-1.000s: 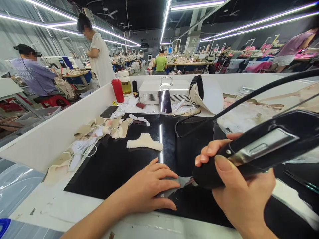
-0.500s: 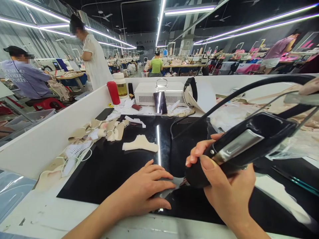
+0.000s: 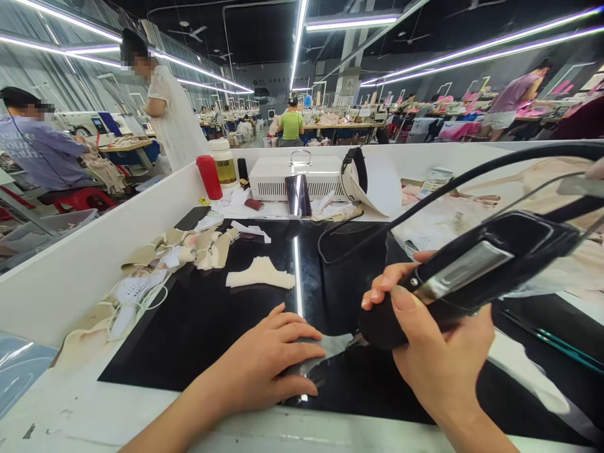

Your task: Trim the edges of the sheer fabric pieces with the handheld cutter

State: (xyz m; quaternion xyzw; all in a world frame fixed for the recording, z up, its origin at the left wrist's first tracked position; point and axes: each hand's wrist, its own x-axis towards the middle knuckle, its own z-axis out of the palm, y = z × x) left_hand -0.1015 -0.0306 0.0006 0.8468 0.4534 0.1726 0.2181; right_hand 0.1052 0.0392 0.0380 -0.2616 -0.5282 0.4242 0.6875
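My right hand (image 3: 438, 352) is wrapped round a black corded handheld power tool (image 3: 472, 270), which slants down to the left. Its small metal tip (image 3: 357, 340) is at the right end of a translucent grey template-like piece (image 3: 337, 345); whether it touches the piece I cannot tell. Flat on that piece lies my left hand (image 3: 278, 355), fingers spread and pressing down. Part of the piece is hidden under the fingers. All of this is on a glossy black board (image 3: 189, 340). Beyond my left hand rests a cream fabric cutout (image 3: 260, 273).
Fabric pieces and paper patterns (image 3: 141, 283) pile along the left side. At the back stand a white vented box (image 3: 268, 179), a phone (image 3: 297, 196), a red cup (image 3: 209, 177) and a jar (image 3: 224, 167). A black cable (image 3: 425, 195) arches on the right, near tweezers (image 3: 557, 340) and white fabric (image 3: 528, 371).
My right hand and the power tool have moved a little right, away from my left hand. More of the translucent piece shows between them. My left hand stays flat on it.
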